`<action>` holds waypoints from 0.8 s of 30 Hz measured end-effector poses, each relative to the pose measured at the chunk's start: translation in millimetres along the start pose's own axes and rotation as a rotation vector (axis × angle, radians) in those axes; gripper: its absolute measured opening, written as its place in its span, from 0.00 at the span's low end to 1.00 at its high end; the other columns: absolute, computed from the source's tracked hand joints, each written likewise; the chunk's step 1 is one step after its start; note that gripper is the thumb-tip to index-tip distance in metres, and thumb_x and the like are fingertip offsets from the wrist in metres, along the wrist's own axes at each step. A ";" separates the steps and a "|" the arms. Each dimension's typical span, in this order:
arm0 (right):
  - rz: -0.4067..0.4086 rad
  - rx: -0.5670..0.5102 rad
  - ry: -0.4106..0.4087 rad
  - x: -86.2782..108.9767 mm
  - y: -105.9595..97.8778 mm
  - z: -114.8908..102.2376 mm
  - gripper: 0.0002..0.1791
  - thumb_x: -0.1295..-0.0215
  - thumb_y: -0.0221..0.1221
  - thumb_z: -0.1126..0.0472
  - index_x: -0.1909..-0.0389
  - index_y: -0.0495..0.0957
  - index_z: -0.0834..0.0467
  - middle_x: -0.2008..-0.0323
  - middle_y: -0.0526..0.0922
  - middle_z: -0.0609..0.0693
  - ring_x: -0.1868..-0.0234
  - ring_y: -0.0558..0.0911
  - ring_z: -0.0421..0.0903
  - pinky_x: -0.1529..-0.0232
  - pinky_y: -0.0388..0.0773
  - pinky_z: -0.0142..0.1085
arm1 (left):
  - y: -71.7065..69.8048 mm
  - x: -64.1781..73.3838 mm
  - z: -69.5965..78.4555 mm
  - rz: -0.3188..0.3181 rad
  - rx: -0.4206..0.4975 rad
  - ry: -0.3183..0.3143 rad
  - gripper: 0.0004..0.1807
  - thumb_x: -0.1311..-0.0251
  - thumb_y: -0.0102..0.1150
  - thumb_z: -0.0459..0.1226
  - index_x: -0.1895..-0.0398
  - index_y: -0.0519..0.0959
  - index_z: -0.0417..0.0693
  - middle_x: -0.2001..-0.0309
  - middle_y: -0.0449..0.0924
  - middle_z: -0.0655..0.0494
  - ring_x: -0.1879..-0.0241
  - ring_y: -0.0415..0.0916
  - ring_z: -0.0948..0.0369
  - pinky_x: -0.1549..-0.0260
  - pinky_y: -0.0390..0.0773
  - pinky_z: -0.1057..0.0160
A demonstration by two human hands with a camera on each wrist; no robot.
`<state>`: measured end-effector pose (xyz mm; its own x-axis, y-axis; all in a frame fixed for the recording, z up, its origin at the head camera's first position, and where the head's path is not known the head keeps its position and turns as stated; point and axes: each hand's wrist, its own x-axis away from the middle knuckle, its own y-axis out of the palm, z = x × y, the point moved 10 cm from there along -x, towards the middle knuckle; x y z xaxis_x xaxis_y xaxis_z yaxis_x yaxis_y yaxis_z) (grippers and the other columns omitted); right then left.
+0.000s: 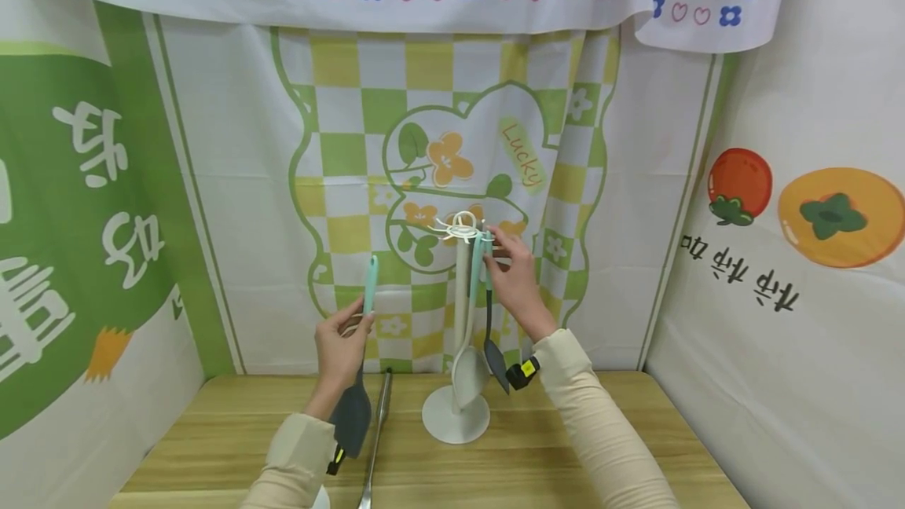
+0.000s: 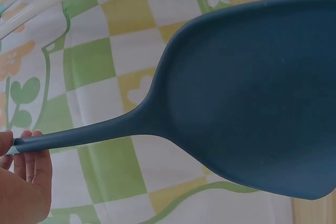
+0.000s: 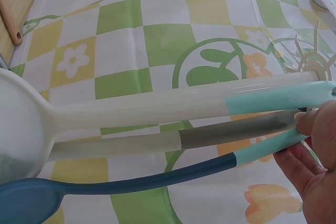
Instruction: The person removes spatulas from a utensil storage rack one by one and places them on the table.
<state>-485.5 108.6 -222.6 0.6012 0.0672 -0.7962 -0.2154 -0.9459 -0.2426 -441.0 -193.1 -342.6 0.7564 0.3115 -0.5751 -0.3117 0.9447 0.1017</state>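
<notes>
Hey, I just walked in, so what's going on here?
A person is handling kitchen utensils at a white stand on a wooden table. Their left hand holds a dark spatula by its turquoise handle, blade down. Their right hand pinches a dark spoon's handle up by the hooks; I can't tell whether it's hooked on. A white ladle hangs at the stand, and a long metal utensil lies on the table.
</notes>
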 end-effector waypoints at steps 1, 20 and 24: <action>0.002 0.001 -0.005 0.1 0.2 -0.4 0.27 0.34 0.61 0.77 0.34 0.75 0.64 0.52 0.78 0.66 0.53 0.85 0.64 0.52 0.88 0.49 | -1.3 0.8 -0.6 0.001 0.000 0.000 0.20 0.35 0.63 0.25 0.40 0.80 0.36 0.49 0.81 0.30 0.62 0.82 0.72 0.61 0.85 0.74; 0.002 0.001 -0.022 0.5 0.8 0.0 0.26 0.34 0.61 0.77 0.34 0.75 0.65 0.52 0.77 0.69 0.53 0.84 0.65 0.52 0.87 0.52 | -18.4 9.2 -15.2 0.020 -0.071 -0.032 0.21 0.34 0.64 0.28 0.38 0.79 0.36 0.48 0.82 0.32 0.61 0.81 0.74 0.63 0.84 0.77; 0.006 -0.007 -0.020 1.1 -0.7 0.8 0.26 0.33 0.61 0.76 0.34 0.75 0.63 0.52 0.78 0.66 0.53 0.85 0.63 0.52 0.88 0.49 | -23.2 9.2 -15.1 0.024 -0.080 -0.006 0.20 0.34 0.64 0.28 0.39 0.80 0.36 0.49 0.82 0.33 0.62 0.81 0.74 0.64 0.84 0.76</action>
<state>-485.3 109.5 -223.7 0.5848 0.0676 -0.8084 -0.2134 -0.9486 -0.2338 -435.5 -213.7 -362.5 0.7518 0.3346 -0.5682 -0.3744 0.9259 0.0500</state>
